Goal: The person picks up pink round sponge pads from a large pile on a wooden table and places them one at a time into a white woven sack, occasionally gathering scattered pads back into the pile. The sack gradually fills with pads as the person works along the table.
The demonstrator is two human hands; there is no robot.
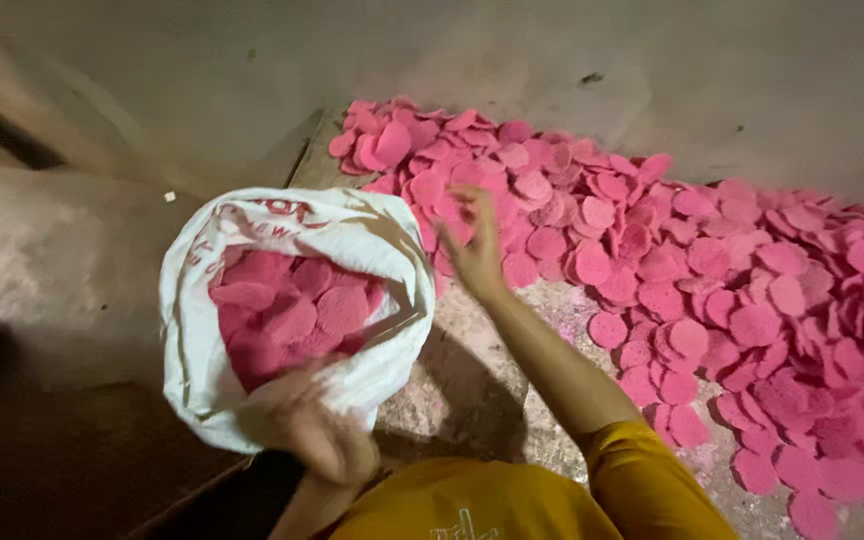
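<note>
Left hand (pixel 317 432) grips rim of white sack (pixel 202 370) holding pink discs; right hand (pixel 474 245) reaches into pink disc pile (pixel 712 290)

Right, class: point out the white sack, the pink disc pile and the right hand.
white sack (pixel 184 330), head view, left wall.
pink disc pile (pixel 752 300), head view, middle.
right hand (pixel 474 245), head view, back of hand.

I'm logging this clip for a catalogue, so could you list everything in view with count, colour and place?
pink discs: too many to count, pink, spread in a thick layer over the surface at centre and right
white sack: one, white with red print, left of centre, mouth open, partly filled with more pink discs
surface: one, pale speckled, bare patch between the sack and the discs
wall: one, pale grey, along the top
yellow sleeve: one, yellow, bottom centre
left hand: one, blurred, at the sack's near rim
right hand: one, reaching onto the discs beside the sack
</note>
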